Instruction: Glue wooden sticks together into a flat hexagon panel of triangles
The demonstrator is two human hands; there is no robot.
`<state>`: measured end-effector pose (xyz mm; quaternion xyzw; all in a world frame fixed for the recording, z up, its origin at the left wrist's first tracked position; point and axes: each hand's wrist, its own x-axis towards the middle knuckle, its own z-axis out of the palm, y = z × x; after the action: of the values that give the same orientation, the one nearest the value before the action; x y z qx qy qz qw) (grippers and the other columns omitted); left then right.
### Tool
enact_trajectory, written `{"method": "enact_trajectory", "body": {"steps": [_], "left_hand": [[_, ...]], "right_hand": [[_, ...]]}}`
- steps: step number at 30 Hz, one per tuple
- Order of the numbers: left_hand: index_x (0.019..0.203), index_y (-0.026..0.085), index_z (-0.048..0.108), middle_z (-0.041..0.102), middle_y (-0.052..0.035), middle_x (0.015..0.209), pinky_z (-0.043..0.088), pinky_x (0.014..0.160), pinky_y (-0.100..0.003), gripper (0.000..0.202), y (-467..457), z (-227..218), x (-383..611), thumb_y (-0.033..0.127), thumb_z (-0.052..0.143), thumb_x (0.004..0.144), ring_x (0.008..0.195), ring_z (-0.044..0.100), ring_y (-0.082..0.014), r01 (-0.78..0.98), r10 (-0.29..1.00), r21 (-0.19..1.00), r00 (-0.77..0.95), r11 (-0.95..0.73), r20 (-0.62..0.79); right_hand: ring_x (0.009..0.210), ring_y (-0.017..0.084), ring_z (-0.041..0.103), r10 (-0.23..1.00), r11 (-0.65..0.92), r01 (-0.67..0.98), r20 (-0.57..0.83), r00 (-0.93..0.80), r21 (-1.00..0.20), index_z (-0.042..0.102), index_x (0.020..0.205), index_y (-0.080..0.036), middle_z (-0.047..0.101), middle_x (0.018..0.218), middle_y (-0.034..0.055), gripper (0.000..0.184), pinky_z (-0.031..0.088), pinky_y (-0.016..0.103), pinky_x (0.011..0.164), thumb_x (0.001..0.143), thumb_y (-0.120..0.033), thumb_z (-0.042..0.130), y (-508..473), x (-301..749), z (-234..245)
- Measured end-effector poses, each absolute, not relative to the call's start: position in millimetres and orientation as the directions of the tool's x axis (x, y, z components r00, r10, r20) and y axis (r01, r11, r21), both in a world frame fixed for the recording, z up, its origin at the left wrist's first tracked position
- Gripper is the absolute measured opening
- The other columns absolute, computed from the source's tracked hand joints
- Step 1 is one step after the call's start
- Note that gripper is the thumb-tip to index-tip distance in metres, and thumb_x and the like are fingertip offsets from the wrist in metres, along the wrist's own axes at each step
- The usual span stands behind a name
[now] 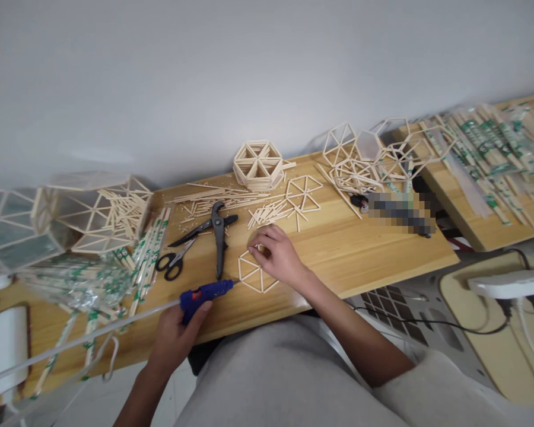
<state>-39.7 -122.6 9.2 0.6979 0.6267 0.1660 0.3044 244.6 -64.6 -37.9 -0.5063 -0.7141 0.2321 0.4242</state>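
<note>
A blue hot glue gun (207,293) is gripped in my left hand (178,332), a long whitish glue stick (93,332) trailing from its back. Its nozzle points right, close to the left corner of a flat hexagon of wooden sticks (250,276) with spokes. Over that hexagon's upper right side is my right hand (276,255), thumb and fingers pinched together at its top edge; whatever they hold is too small or hidden. Behind lie a pile of short cut sticks (269,212) and a second spoked hexagon (303,193).
A stack of hexagons (258,165) stands by the wall. Black-handled scissors (171,264) and a dark cutter (219,237) lie left of centre. Wrapped chopsticks (146,255) and larger stick frames (93,213) fill the left. More frames (351,157) sit at the right, near a gap between tables.
</note>
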Motion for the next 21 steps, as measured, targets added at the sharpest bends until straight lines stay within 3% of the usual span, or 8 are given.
{"method": "enact_trajectory", "body": {"steps": [6, 11, 16, 21], "left_hand": [[0.063, 0.022, 0.069, 0.074, -0.0045, 0.062, 0.053, 0.054, -0.032, 0.061, -123.6, 6.7, -39.0, 0.075, 0.054, 0.09, 0.057, 0.069, -0.0248, 0.784, 0.966, 0.621, 0.165, -0.006, -0.199], [0.069, 0.023, 0.072, 0.074, -0.0042, 0.064, 0.056, 0.059, -0.034, 0.056, -122.0, 7.8, -38.3, 0.072, 0.056, 0.09, 0.06, 0.07, -0.0259, 0.786, 0.969, 0.617, 0.177, -0.033, -0.173], [0.063, 0.024, 0.069, 0.07, -0.0036, 0.058, 0.053, 0.054, -0.033, 0.057, -117.4, 8.0, -38.8, 0.073, 0.056, 0.089, 0.055, 0.067, -0.0252, 0.798, 0.973, 0.6, 0.181, -0.061, -0.143], [0.067, 0.023, 0.071, 0.071, -0.0033, 0.06, 0.056, 0.06, -0.034, 0.054, -115.3, 8.6, -40.0, 0.071, 0.058, 0.089, 0.057, 0.067, -0.0248, 0.802, 0.975, 0.593, 0.18, -0.07, -0.128]], "right_hand": [[0.092, 0.024, 0.062, 0.914, 0.392, 0.508, 0.388, -0.12, -0.767, 0.069, 0.09, -0.021, 0.069, 0.094, 0.0063, 0.01, 0.051, 0.04, 0.088, 0.096, -0.014, 0.07, -64.8, 244.5, -38.6], [0.091, 0.024, 0.062, 0.906, 0.407, 0.511, 0.408, -0.118, -0.757, 0.07, 0.09, -0.021, 0.069, 0.093, 0.0064, 0.009, 0.051, 0.04, 0.087, 0.096, -0.014, 0.07, -64.0, 244.3, -39.4], [0.093, 0.024, 0.062, 0.916, 0.388, 0.516, 0.382, -0.123, -0.764, 0.069, 0.091, -0.022, 0.069, 0.094, 0.0061, 0.009, 0.052, 0.041, 0.088, 0.097, -0.016, 0.069, -64.0, 244.6, -39.6], [0.092, 0.025, 0.062, 0.912, 0.396, 0.517, 0.391, -0.124, -0.759, 0.069, 0.091, -0.022, 0.069, 0.094, 0.0068, 0.009, 0.052, 0.041, 0.088, 0.097, -0.016, 0.069, -64.5, 244.6, -38.5]]}}
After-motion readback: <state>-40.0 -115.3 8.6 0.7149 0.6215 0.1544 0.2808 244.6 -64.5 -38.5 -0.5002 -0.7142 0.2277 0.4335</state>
